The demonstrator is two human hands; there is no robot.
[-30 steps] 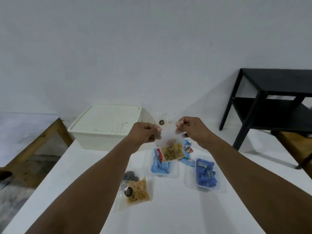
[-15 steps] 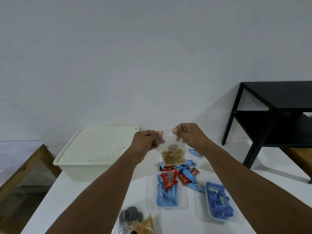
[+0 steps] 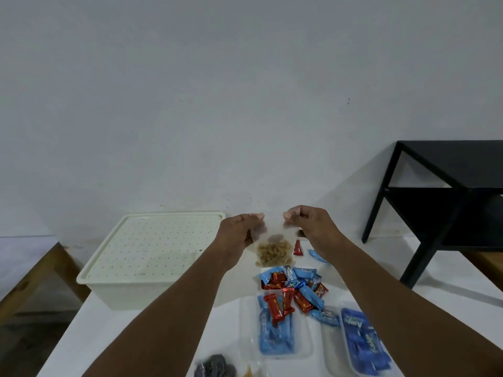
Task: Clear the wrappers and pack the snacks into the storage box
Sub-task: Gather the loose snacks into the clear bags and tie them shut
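Left hand (image 3: 239, 231) and right hand (image 3: 310, 223) fingers pinch top corners of clear snack bag (image 3: 273, 250) (lidded storage box (image 3: 152, 251) just left) above desk (image 3: 152, 336).

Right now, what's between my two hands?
In the head view, only the top edge of the clear snack bag, pinched by the left hand and the right hand.

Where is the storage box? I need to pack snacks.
Head view, left side: the lidded storage box sits on the white table, beside the left hand.
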